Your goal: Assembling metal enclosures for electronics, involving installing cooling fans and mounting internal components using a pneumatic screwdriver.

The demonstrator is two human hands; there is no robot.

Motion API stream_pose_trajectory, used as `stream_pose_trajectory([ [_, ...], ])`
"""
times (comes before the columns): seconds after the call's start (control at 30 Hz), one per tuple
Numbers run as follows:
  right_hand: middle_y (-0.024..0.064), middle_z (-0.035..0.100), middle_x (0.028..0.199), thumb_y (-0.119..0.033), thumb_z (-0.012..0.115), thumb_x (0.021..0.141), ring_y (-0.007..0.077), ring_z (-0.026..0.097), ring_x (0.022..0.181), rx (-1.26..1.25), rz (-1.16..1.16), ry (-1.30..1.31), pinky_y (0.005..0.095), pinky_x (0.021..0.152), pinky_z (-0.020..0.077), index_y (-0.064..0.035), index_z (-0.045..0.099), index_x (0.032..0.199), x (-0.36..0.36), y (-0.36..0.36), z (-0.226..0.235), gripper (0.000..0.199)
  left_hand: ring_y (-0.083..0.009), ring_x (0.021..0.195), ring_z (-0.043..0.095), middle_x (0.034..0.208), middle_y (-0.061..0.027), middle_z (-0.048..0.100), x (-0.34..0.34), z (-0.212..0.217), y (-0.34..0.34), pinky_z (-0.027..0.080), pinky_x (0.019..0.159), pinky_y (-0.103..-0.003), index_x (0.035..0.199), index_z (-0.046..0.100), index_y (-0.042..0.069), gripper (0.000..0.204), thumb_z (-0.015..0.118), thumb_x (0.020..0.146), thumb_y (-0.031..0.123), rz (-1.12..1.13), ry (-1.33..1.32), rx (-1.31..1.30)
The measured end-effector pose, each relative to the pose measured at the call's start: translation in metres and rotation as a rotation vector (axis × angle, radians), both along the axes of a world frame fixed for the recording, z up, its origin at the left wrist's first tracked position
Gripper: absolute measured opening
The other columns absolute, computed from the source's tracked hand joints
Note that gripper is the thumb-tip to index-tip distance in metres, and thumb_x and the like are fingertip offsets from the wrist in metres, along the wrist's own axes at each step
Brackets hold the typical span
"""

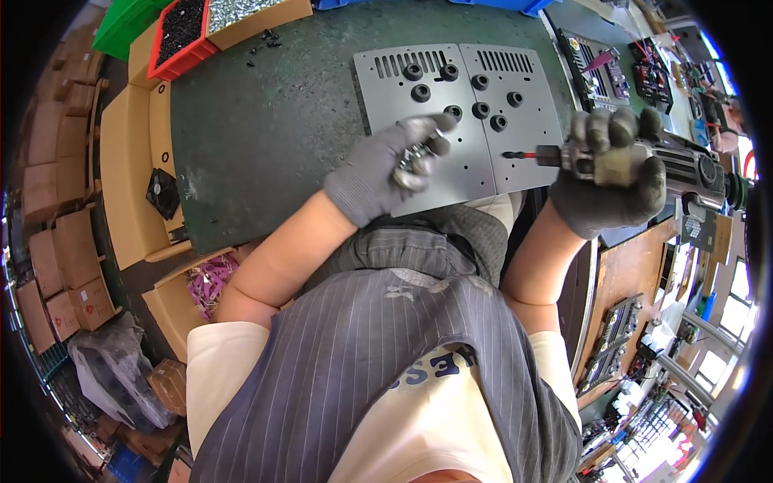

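Two grey metal panels with rows of slots lie side by side before me, the left panel [378,92] touching the right panel [538,125]. Several round black feet [420,93] stand on them. My left hand [378,169], in a grey glove, is over the near part of the left panel, fingers curled around several small shiny screws [415,158]. My right hand [612,193], gloved too, grips a power screwdriver [684,167]. Its red-shanked bit [523,154] points left above the right panel, apart from any screw.
The panels lie on a dark green worktop [258,137]. At the far left stand a red bin [183,40] of black screws and a carton [241,14] of silver screws. An open carton [137,173] borders the left edge. Electronic assemblies [596,68] lie to the right.
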State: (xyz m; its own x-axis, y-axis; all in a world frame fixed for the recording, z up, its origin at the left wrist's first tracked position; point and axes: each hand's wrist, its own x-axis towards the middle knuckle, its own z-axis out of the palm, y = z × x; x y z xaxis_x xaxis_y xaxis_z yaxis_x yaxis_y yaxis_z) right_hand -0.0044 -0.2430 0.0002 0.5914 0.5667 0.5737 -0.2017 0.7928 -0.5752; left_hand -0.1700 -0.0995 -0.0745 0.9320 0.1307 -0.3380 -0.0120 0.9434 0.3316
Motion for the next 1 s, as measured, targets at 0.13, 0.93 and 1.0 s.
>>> stream_pose_trajectory([
  [0.13,0.0111,0.061,0.098,-0.023,0.055,0.084,0.0218,0.059,0.079,0.047,0.192,-0.071,0.0362,0.067,0.0487,-0.0121,0.044,0.125,-0.011,0.016,-0.001,0.044,-0.0062,0.059,0.042,0.086,-0.0083,0.050,0.000,0.006,-0.018,0.033,0.038,-0.012,0.116,0.047,-0.004,0.029,0.045,0.094,0.016,-0.081,0.002,-0.060],
  [0.93,0.0094,0.057,0.087,-0.031,0.056,0.082,0.0185,0.053,0.069,0.008,0.123,0.239,0.0302,0.056,0.0421,-0.0070,0.044,0.121,-0.022,0.013,-0.019,0.047,-0.0061,0.059,0.042,0.083,-0.0051,0.053,-0.003,0.019,-0.023,0.034,0.042,-0.015,0.121,0.047,-0.001,0.036,0.042,0.096,0.025,-0.301,0.068,0.210],
  [1.0,0.0094,0.056,0.085,-0.031,0.056,0.082,0.0184,0.052,0.068,0.002,0.114,0.289,0.0301,0.056,0.0415,-0.0061,0.045,0.120,-0.015,0.016,-0.018,0.048,-0.0068,0.061,0.046,0.085,-0.0053,0.056,0.002,0.027,-0.010,0.038,0.045,-0.015,0.121,0.048,0.000,0.045,0.041,0.095,0.037,-0.389,0.154,0.250],
])
